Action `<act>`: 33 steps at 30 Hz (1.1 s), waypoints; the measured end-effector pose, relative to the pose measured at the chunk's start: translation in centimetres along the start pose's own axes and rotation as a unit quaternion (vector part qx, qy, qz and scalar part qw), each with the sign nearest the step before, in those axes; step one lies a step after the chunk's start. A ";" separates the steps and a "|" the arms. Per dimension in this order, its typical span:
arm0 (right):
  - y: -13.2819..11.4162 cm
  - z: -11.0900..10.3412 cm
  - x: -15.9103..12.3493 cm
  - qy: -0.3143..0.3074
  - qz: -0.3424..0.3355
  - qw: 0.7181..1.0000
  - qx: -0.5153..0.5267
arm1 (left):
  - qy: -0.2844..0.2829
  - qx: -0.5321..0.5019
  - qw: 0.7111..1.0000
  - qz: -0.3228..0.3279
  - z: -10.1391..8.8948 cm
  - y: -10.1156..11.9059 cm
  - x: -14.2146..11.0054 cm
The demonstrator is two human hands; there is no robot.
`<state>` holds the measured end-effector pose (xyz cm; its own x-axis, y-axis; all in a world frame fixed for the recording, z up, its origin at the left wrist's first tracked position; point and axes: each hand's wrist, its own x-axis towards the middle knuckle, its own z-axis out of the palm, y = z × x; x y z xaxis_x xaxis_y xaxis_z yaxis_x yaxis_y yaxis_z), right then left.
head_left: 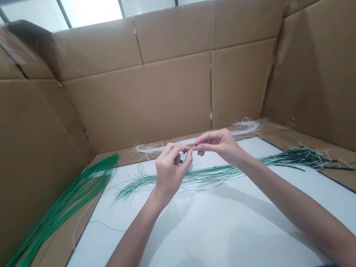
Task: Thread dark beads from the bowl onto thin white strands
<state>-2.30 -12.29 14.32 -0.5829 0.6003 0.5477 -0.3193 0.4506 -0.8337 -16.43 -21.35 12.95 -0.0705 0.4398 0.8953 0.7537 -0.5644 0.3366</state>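
Head view, left hand (pixel 170 171) and right hand (pixel 219 145) clamped fingertip to fingertip on 1 thin white wire (pixel 194 147), white wire bundle (pixel 245 127) at 12 o'clock, green wires (pixel 212 174) at 6 o'clock, on white sheet (pixel 217 245)

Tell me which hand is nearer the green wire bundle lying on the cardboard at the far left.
Left. The left hand is nearer, to the right of the green wire bundle. The right hand is farther off, beyond the left hand.
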 end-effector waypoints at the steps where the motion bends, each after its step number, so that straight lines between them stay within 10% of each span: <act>1: 0.0 0.0 0.0 -0.001 -0.006 1.000 -0.003 | -0.001 -0.001 1.000 0.000 0.0 0.0 0.0; 19: 0.6 0.2 -0.1 0.015 -0.036 0.999 -0.031 | -0.004 0.012 1.000 0.028 0.2 -0.1 0.0; 33: 0.4 -0.1 -0.3 0.012 -0.159 0.943 -0.292 | -0.056 -0.001 0.998 -0.024 0.3 -0.9 -0.1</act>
<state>-2.18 -12.21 13.78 -0.5086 0.3847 0.7703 -0.0049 0.8933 -0.4494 -16.92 -20.72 12.45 -0.0339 0.5419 0.8398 0.7498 -0.5418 0.3799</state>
